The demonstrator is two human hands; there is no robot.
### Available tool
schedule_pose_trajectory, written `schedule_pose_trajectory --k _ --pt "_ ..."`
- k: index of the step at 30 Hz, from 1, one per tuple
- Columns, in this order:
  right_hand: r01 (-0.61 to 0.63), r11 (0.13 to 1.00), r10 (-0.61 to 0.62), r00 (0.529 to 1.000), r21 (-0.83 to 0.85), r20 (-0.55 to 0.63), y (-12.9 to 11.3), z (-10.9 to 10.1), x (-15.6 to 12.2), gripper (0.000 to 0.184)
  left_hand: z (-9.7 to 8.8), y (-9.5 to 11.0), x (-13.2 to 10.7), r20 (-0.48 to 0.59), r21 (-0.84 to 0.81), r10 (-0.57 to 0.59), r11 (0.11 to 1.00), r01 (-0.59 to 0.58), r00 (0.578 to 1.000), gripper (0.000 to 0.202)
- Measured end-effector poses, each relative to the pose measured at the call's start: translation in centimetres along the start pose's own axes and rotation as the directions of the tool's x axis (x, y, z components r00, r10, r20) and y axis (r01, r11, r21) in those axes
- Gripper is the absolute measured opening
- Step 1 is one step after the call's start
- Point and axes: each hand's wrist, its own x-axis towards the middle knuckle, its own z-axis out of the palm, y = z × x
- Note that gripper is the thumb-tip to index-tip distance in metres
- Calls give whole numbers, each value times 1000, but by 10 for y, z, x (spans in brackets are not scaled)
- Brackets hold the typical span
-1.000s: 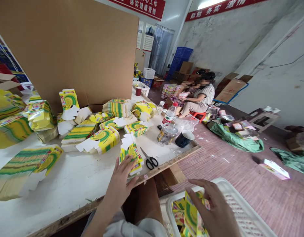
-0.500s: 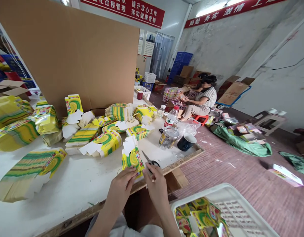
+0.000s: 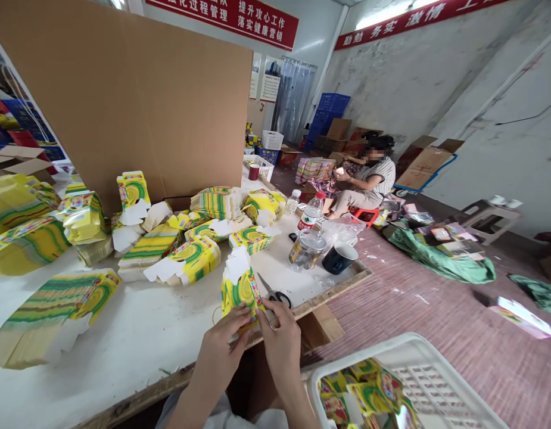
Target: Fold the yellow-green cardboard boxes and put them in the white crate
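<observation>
Well, nearest you is a white basket (image 3: 364,356) with small boxes (image 3: 376,390) in it. To its left, your left hand (image 3: 224,338) and right hand (image 3: 282,335) touch the near end of a yellow box (image 3: 240,292). It lies by the edge of the surface (image 3: 163,316), white flaps (image 3: 237,265) pointing away. The fingers on both hands are bent, only a little open at that end; I can't tell if they pinch it. Push too hard and the card could crease; push crooked and the box might slip off toward you. Scissors (image 3: 272,291) lie just beside your right hand, so a sideways bump could knock them down. Farther off, a dark cup (image 3: 340,259) stands near the edge, and a swinging arm could tip it.
</observation>
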Motion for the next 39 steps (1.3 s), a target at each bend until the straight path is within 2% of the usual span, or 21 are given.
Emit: schedule_pose_trajectory --k 7,13,17,20,22,23,25,28,30,32,35,37,39 --pt "-87 990 81 995 115 51 -1 1 4 37 -1 10 -3 -28 -80 -3 997 1 1000 25" --pt "-128 973 118 991 194 63 2 -4 9 47 -5 7 -2 -85 -96 -37 995 29 996 25" --pt "-164 957 166 986 238 11 3 -8 12 44 -6 4 -4 -60 -147 -117 983 107 991 25" --pt "-194 930 200 980 311 12 -1 -14 11 43 -9 7 -3 -78 -248 -251 942 225 965 30" --pt "-209 909 209 977 360 40 -6 -18 7 44 -13 12 -1 -79 -431 -367 851 300 927 36" --pt "-220 896 212 975 385 64 -9 -20 4 45 -15 16 1 -56 -550 -415 772 319 908 39" --pt "-279 841 238 960 463 147 -13 -22 -4 45 -19 22 5 46 -763 -462 556 330 885 41" --pt "-429 679 286 902 596 323 -18 -22 -16 42 -21 32 8 241 -893 -427 253 372 871 37" --pt "-496 607 303 867 621 396 -18 -21 -21 39 -21 36 5 316 -909 -368 145 390 874 36" --pt "-530 579 322 847 619 424 -17 -20 -24 37 -20 39 2 345 -913 -308 109 393 887 38" --pt "-565 536 356 825 627 439 -16 -20 -26 38 -19 40 -2 345 -918 -266 105 383 900 40" --pt "-562 526 352 827 639 437 -18 -20 -25 38 -19 40 -2 337 -921 -270 106 376 902 38" --pt "-531 550 320 847 644 425 -19 -22 -25 38 -19 42 0 339 -917 -282 113 382 897 38"
